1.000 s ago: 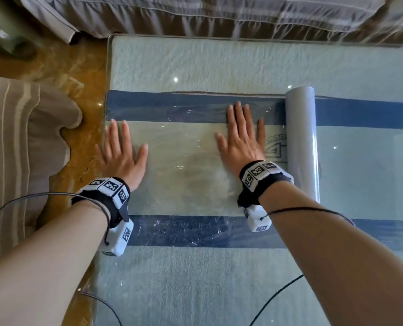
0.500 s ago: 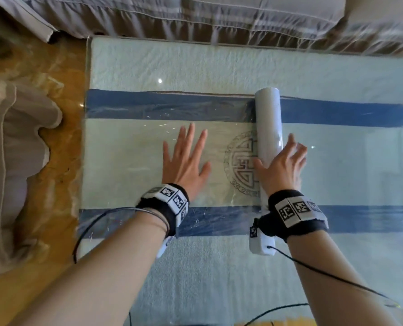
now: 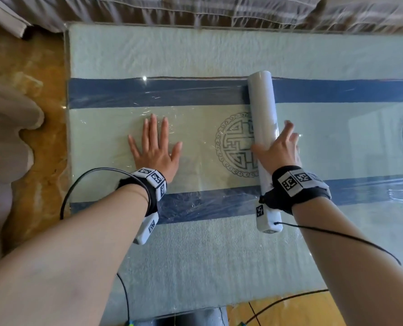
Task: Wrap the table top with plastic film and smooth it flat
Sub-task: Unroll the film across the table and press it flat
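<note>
Left hand (image 3: 154, 149): released, palm down, fingers straight and spread, pressing flat on the plastic film (image 3: 195, 137) laid across the table (image 3: 172, 50). Right hand (image 3: 278, 151): grasping the film roll (image 3: 261, 102), thumb on its near-left side, fingers over its far-right side. The roll lies on the table, crosswise to the laid strip, which runs from it towards the left hand and beyond. A round ornamental emblem (image 3: 231, 147) shows between the hands. The wristbands (image 3: 297, 182) carry black-and-white coded squares; their content is not legible.
</note>
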Demonstrator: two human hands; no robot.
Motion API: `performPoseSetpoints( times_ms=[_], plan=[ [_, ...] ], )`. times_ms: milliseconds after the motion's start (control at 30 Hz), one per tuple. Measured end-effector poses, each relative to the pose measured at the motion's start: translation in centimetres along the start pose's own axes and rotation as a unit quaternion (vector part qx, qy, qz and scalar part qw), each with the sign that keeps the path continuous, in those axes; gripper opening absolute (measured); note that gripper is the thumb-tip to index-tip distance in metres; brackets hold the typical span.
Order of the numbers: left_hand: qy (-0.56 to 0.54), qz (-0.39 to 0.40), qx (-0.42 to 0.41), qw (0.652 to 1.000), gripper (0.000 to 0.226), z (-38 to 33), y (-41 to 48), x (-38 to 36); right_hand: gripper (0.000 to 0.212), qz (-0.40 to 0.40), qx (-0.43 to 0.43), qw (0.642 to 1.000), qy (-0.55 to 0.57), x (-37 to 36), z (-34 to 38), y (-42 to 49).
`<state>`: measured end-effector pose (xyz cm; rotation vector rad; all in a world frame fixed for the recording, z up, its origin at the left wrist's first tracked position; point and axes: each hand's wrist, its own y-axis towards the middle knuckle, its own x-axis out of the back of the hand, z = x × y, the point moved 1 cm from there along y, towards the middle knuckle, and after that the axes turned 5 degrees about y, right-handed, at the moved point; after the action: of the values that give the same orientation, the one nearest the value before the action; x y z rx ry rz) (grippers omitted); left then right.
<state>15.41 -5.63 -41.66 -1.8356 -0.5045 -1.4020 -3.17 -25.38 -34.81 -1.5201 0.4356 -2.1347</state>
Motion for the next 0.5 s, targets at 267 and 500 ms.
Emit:
performPoseSetpoints(
  times_ms=[267, 500],
  plan=[
    [0.009, 0.023, 0.02, 1.0, 0.065, 2.0, -1.9, -0.2, 0.055, 0.039, 0.279, 0.915, -0.289, -1.2, 2.8, 2.1],
    [0.022, 0.055, -0.006, 0.998, 0.066, 4.5, -2.1, -0.5, 0.053, -0.016, 0.202, 0.945, -0.256, -0.4, -0.3, -0.2]
  ],
)
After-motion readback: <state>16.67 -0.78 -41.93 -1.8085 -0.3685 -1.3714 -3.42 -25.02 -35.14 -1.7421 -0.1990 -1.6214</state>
